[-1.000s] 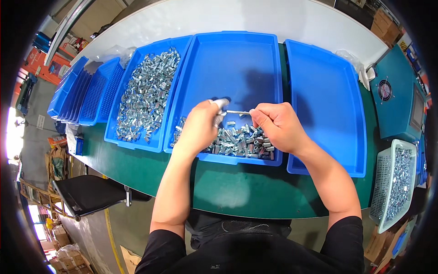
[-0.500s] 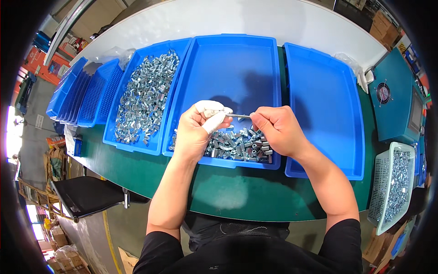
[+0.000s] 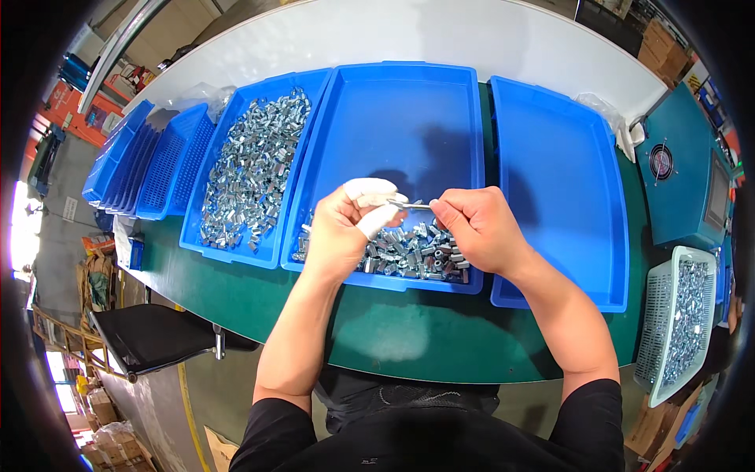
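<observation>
A thin, silvery rod (image 3: 420,207) is pinched by the left hand (image 3: 350,224) and the right hand (image 3: 481,228), its right end hidden, its left hard to make out.

White partition (image 3: 377,31) behind green table (image 3: 448,334); black chair (image 3: 161,342) left; grey floor (image 3: 153,405) (one yellow line (image 3: 190,409)).

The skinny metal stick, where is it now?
In the head view, the skinny metal stick is near the middle, between the left hand and the right hand, over the middle blue tray.
</observation>
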`<state>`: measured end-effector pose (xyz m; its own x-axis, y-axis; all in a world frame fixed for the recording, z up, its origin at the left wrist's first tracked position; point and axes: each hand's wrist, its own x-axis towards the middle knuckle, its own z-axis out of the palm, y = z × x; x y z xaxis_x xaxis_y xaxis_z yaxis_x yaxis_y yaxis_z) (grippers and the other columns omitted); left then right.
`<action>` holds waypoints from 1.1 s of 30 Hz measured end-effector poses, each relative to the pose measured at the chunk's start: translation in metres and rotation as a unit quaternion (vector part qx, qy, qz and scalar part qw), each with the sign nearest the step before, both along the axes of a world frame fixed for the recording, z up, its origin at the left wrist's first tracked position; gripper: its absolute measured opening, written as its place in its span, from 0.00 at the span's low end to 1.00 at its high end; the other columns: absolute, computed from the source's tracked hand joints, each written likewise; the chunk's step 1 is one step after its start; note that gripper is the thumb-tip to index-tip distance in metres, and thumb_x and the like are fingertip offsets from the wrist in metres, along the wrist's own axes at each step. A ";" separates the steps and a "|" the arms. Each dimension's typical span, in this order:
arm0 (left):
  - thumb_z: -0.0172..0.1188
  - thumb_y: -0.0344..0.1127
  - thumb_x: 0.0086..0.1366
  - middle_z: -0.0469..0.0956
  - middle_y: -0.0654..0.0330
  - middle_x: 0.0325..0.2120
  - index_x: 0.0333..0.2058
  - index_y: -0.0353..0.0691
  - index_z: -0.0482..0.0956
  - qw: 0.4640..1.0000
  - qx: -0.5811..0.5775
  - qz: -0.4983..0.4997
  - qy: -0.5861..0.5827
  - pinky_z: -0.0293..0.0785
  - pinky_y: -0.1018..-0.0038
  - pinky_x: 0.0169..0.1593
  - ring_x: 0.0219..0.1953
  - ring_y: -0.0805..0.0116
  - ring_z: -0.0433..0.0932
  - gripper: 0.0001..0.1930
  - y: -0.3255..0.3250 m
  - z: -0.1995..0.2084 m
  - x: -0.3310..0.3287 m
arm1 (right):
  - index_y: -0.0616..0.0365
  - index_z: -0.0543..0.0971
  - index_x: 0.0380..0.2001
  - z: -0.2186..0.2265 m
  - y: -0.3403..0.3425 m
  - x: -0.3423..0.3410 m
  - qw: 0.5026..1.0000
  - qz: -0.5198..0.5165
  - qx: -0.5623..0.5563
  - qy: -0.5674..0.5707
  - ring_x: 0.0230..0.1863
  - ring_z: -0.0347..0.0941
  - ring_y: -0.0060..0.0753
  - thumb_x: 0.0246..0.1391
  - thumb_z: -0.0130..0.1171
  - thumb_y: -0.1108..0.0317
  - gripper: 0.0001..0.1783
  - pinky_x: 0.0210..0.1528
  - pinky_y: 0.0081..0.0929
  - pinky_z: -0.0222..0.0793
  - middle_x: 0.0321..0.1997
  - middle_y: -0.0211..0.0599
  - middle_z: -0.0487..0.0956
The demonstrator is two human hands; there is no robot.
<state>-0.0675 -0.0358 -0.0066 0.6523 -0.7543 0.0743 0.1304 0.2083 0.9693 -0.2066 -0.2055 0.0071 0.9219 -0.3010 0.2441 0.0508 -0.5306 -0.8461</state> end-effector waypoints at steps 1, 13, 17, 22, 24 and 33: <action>0.61 0.21 0.64 0.83 0.52 0.35 0.42 0.34 0.78 1.000 0.000 0.000 -0.001 0.83 0.75 0.40 0.36 0.67 0.84 0.08 0.000 -0.001 -0.003 | 0.64 0.76 0.21 0.000 0.000 0.000 1.000 0.000 0.000 -0.001 0.17 0.59 0.26 0.63 0.55 0.68 0.16 0.22 0.28 0.56 0.15 0.40 0.69; 0.61 0.23 0.65 0.81 0.59 0.28 0.36 0.35 0.75 0.993 0.000 -0.103 -0.062 0.78 0.79 0.31 0.27 0.75 0.81 0.03 0.003 -0.001 -0.016 | 0.60 0.74 0.17 0.007 0.007 -0.005 0.996 0.068 0.057 0.032 0.13 0.63 0.37 0.60 0.57 0.67 0.17 0.19 0.33 0.57 0.14 0.44 0.70; 0.63 0.23 0.64 0.82 0.60 0.29 0.37 0.35 0.77 0.982 0.061 -0.096 -0.150 0.79 0.78 0.36 0.32 0.75 0.81 0.05 0.003 0.003 -0.016 | 0.63 0.76 0.17 0.008 0.006 -0.005 0.981 0.053 0.150 0.110 0.14 0.60 0.27 0.62 0.55 0.66 0.19 0.20 0.30 0.56 0.12 0.41 0.69; 0.65 0.25 0.64 0.81 0.63 0.29 0.39 0.34 0.80 0.987 0.047 -0.054 -0.147 0.77 0.79 0.36 0.29 0.76 0.80 0.06 0.010 0.001 -0.002 | 0.64 0.76 0.18 0.003 0.013 -0.003 0.998 0.042 0.041 -0.008 0.17 0.56 0.18 0.64 0.54 0.66 0.20 0.20 0.28 0.55 0.11 0.30 0.65; 0.64 0.27 0.65 0.82 0.63 0.29 0.39 0.34 0.80 0.988 0.039 0.050 -0.138 0.77 0.78 0.35 0.29 0.77 0.79 0.06 0.019 0.005 0.016 | 0.63 0.76 0.18 0.007 0.005 -0.005 0.998 0.008 0.061 -0.004 0.17 0.56 0.16 0.65 0.53 0.65 0.20 0.20 0.26 0.54 0.11 0.28 0.65; 0.68 0.26 0.56 0.81 0.53 0.37 0.41 0.37 0.82 0.809 0.154 0.225 -0.521 0.73 0.63 0.51 0.45 0.54 0.78 0.13 0.019 0.002 0.043 | 0.63 0.76 0.19 0.008 0.005 0.000 0.997 -0.013 0.070 -0.033 0.18 0.55 0.19 0.66 0.53 0.65 0.20 0.21 0.25 0.52 0.12 0.31 0.64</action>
<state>-0.0242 -0.0170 -0.0050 0.5695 -0.5454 0.6150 -0.8132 -0.2650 0.5181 -0.2064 -0.2001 0.0149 0.8968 -0.3599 0.2574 0.0959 -0.4099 -0.9071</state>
